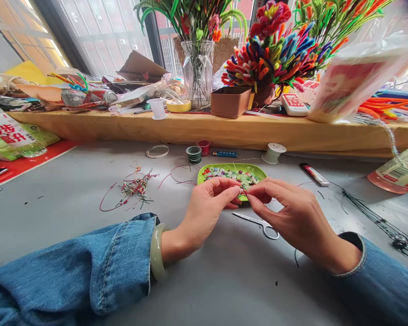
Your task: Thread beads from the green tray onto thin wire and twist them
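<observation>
"Grey tabletop [71,217] by the window; where are the hands?"
"Together. The left hand [204,213] and right hand [292,215] meet at the fingertips, both pinching a tiny piece [242,193] just in front of the green tray [204,174] of beads; it's too small to name."
"What step?"
"Fiddly joining work, I think; it calls for steady fingers. The scissors [258,222] lie close below."

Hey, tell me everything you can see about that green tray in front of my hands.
The green tray is a shallow, glossy, plastic-looking dish with rounded corners and a raised rim. It lies flat on the grey table, holding a loose layer of small mixed-colour beads. Its near rim is hidden behind the left hand and right hand, whose fingertips pinch a tiny piece over it; whether they touch the tray cannot be told.
</observation>
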Action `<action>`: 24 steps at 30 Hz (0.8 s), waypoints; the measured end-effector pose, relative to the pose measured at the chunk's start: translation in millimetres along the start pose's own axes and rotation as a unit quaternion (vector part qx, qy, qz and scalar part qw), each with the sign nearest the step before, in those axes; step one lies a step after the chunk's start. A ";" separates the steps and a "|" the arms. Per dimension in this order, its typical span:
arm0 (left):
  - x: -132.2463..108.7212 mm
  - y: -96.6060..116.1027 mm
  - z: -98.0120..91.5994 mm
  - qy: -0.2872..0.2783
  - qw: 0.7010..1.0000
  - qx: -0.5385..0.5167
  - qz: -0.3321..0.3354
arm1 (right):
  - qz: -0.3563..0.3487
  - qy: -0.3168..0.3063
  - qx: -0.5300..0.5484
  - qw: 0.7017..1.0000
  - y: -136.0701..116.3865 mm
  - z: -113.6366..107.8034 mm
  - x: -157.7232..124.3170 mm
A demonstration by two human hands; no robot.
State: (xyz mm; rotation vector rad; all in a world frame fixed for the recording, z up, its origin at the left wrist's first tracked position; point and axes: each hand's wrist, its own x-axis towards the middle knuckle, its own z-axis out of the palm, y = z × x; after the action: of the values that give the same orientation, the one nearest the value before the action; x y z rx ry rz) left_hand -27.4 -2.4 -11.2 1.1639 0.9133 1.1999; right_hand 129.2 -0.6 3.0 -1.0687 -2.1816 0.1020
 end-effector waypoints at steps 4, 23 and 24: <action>-0.5 -1.0 0.5 -0.006 1.000 -0.016 0.007 | 0.015 0.004 0.024 1.000 -1.7 -0.4 1.4; -3.1 1.0 1.3 -0.013 1.000 -0.023 -0.014 | 0.059 -0.003 0.009 0.998 -5.4 -1.4 -3.8; -3.3 1.3 1.5 -0.013 1.000 -0.024 -0.016 | 0.063 -0.005 0.012 0.998 -5.7 -1.5 -3.9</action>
State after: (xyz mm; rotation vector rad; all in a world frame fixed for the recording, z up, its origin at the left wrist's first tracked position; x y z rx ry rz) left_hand -26.8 -5.9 -9.9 1.1207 0.8761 1.1724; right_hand 128.0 -7.4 4.0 -1.1930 -2.1151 0.1902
